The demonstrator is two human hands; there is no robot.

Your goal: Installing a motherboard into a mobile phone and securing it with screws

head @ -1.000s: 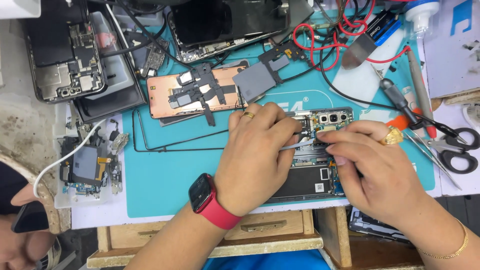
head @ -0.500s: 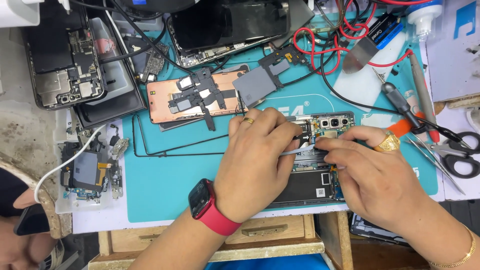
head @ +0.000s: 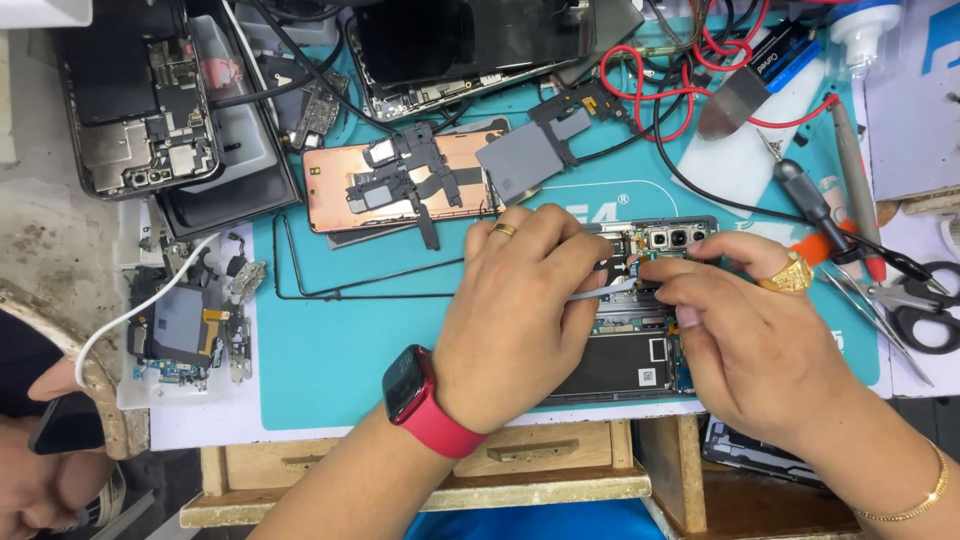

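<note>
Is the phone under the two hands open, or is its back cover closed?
Open. The phone lies with its back cover off: battery, circuit board and camera modules are exposed beneath the left hand and right hand.

A teal work mat (head: 350,350) covers the bench, and on it lie a copper-coloured phone back (head: 400,180) with black parts on top, a grey shield plate (head: 530,150) just beside it, and a thin black frame outline (head: 300,270) nearer the left edge. Off the mat to the left sit an opened phone (head: 140,100) in a dark tray and a white tray of small parts (head: 180,330), with a white cable (head: 130,320) running across it. Red wires (head: 690,70) loop along the top, while a screwdriver (head: 815,205), tweezers (head: 870,310) and black-handled scissors (head: 925,305) lie at the right.
</note>
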